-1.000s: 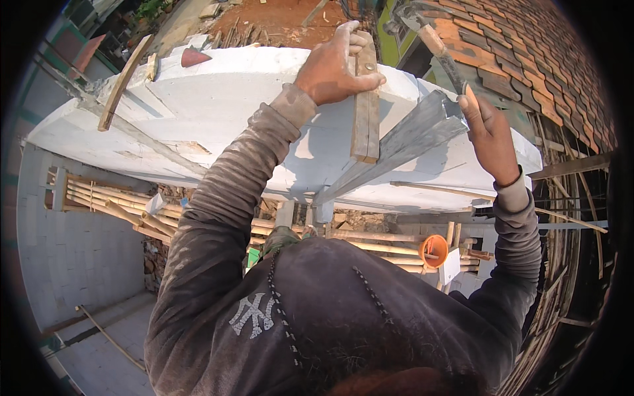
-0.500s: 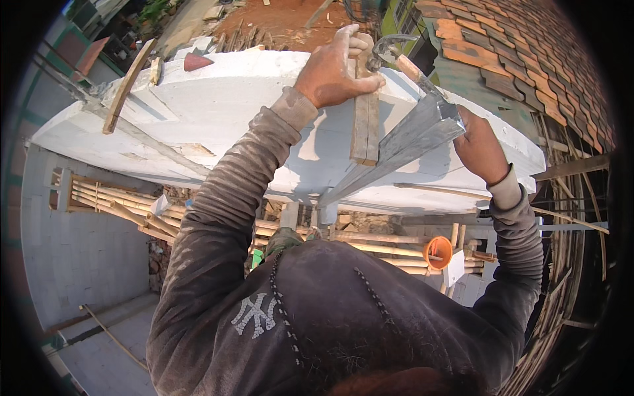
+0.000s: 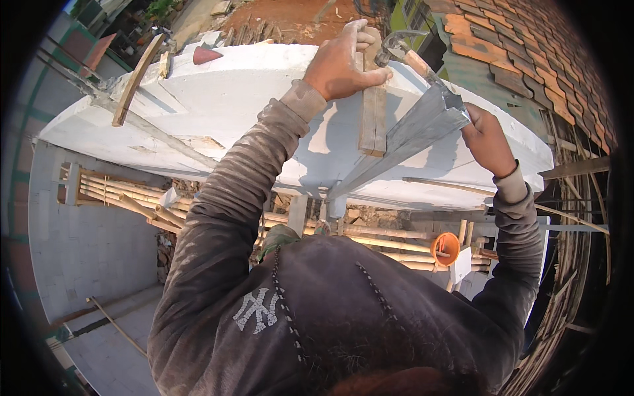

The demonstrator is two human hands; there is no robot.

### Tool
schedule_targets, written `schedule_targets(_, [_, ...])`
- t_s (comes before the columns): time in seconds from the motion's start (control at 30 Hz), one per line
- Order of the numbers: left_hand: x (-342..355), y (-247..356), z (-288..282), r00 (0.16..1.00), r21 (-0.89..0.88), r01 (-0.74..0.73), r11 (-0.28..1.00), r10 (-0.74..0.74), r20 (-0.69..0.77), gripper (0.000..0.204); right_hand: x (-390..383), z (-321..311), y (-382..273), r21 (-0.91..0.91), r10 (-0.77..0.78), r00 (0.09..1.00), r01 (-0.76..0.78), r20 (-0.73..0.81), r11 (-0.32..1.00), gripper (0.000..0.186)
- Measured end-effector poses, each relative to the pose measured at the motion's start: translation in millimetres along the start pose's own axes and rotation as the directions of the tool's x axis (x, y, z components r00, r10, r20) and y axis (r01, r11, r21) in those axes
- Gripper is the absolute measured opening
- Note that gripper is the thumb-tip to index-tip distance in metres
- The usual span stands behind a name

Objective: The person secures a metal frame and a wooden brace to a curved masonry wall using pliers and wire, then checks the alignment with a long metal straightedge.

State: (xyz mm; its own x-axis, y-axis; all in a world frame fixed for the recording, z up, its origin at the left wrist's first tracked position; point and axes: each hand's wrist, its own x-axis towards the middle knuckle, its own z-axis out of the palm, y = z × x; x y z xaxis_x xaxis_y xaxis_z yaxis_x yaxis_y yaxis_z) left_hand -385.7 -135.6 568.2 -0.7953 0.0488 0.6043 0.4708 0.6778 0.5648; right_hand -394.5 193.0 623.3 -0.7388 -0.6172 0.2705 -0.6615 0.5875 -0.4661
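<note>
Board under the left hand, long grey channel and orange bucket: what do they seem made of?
Board: likely bare, rough wood, from its brown tone and lengthwise streaks. Channel: probably thin galvanised metal, from its mottled grey sheen and crisp folded edges. Bucket: perhaps smooth plastic, from its even orange colour.

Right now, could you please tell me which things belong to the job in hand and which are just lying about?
Job, apparently:
wooden batten, in the left hand
hammer, in the right hand
grey metal channel, beside them

Apparently lying about:
reddish cone-shaped piece
wood scrap
orange bucket
</note>
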Motion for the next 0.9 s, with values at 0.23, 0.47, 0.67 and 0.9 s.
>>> schedule_targets(0.23, [-11, 1, -8, 0.997, -0.026, 0.062, 0.998, -0.063, -0.034, 0.095, -8, -61, -49, 0.298, 0.327, 0.938, -0.282, -0.113, 0.912, 0.048])
schedule_targets(0.47, [-42, 32, -18, 0.995, -0.403, 0.093, 0.91, -0.094, 0.018, 0.075, 16, -146, -149, -0.198, -0.01, 0.929, -0.068, -0.37, 0.978, 0.044])
schedule_targets(0.67, [-117, 39, -36, 0.999, -0.448, 0.008, 0.894, -0.025, -0.032, 0.065, 126, -89, -224, -0.239, -0.358, 0.93, 0.33, -0.087, 0.913, 0.049])
schedule_targets(0.9, [-313, -16, -57, 0.893, -0.326, 0.438, 0.838, -0.446, 0.054, 0.064, 204, -18, -244, -0.39, -0.298, 0.835, 0.493, 0.462, 0.778, 0.051])
